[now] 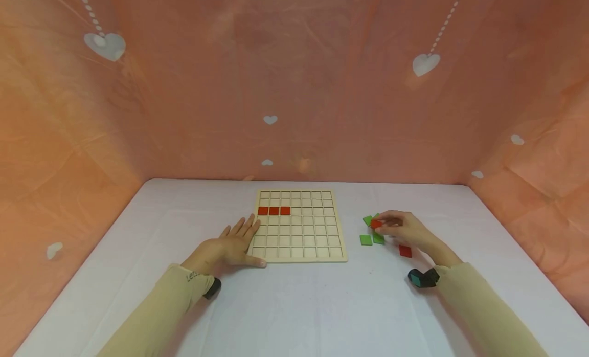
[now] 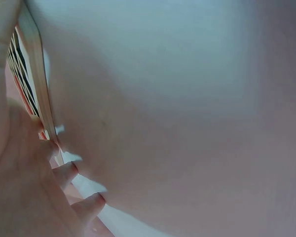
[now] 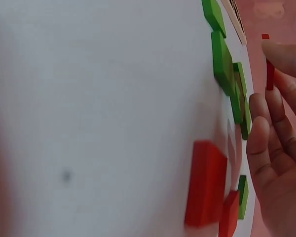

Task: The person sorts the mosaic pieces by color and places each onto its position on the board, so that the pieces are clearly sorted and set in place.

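Observation:
A pale wooden grid board (image 1: 296, 240) lies flat on the table, with three red square tiles (image 1: 274, 210) side by side at the left of its third row from the back. My left hand (image 1: 234, 246) rests along the board's left edge, fingers spread, thumb at the near left corner. To the right of the board, my right hand (image 1: 405, 229) pinches a red tile (image 1: 376, 224) between thumb and fingers. In the right wrist view that tile (image 3: 270, 74) shows edge-on, held above several green tiles (image 3: 223, 64) on the table.
Loose green tiles (image 1: 365, 240) lie scattered under and beside the right hand. A red tile (image 1: 405, 251) lies below the right wrist; the right wrist view shows a second red tile (image 3: 229, 215) behind the nearer one. A pink-orange cloth (image 1: 303, 91) with hearts hangs behind the white table (image 1: 313, 306).

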Tool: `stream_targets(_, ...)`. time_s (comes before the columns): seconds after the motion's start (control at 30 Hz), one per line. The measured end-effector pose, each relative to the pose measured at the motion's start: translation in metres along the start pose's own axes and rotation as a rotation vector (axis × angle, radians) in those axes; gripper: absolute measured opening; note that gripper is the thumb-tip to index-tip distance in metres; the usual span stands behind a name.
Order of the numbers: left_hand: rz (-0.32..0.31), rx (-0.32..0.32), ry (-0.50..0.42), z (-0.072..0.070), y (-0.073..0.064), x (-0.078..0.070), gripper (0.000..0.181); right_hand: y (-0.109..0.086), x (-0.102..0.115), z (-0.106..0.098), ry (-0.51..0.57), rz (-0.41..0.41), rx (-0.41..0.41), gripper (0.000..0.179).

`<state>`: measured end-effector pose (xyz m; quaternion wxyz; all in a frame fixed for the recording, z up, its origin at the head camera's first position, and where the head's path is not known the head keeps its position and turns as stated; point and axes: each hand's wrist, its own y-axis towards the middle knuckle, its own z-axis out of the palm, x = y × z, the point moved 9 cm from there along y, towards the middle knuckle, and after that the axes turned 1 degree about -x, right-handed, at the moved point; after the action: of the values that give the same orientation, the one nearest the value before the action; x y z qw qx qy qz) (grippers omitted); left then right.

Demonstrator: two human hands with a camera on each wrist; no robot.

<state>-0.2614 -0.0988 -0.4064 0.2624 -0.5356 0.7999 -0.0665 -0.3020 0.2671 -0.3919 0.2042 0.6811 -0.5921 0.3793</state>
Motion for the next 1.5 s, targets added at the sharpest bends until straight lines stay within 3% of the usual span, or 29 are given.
stream_targets(0.3, -0.009, 0.007, 0.020, 0.004, 0.001, 0.002, 0.112, 0.008, 0.013, 0.005, -0.026, -0.074, -0.023, 0.042)
stream_targets(0.97, -0.041, 0.005, 0.040, 0.002, -0.001, -0.001, 0.108, 0.028, 0.035, 0.023, 0.006, -0.072, 0.015, 0.044)
stream_targets(1.5, -0.055, -0.002, 0.045, 0.001, 0.000, -0.001, 0.108, 0.040, 0.056, 0.042, 0.042, -0.144, 0.010, 0.043)
